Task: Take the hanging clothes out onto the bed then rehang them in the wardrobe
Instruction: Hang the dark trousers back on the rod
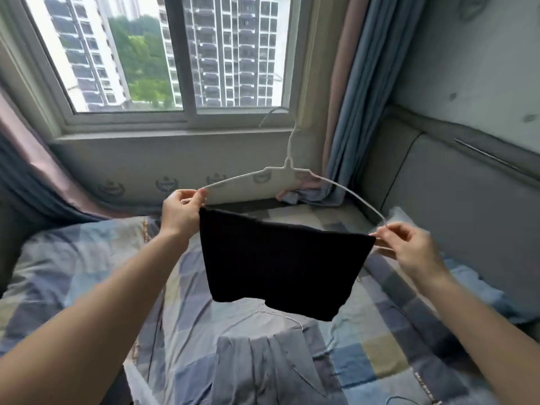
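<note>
Shorts (280, 261) stretch lengthwise between my left hand (181, 211) and right hand (409, 247), each pinching one end of the hanger (287, 168).

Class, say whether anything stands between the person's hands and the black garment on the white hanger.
Nothing visible: the left hand and right hand pinch the white hanger at its ends, by the top corners of the black garment.

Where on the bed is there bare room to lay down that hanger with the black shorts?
Bare checked sheet lies between the left pillow and the grey garment, and again between that garment and the padded headboard. The near middle is crowded: the grey garment lies there.
</note>
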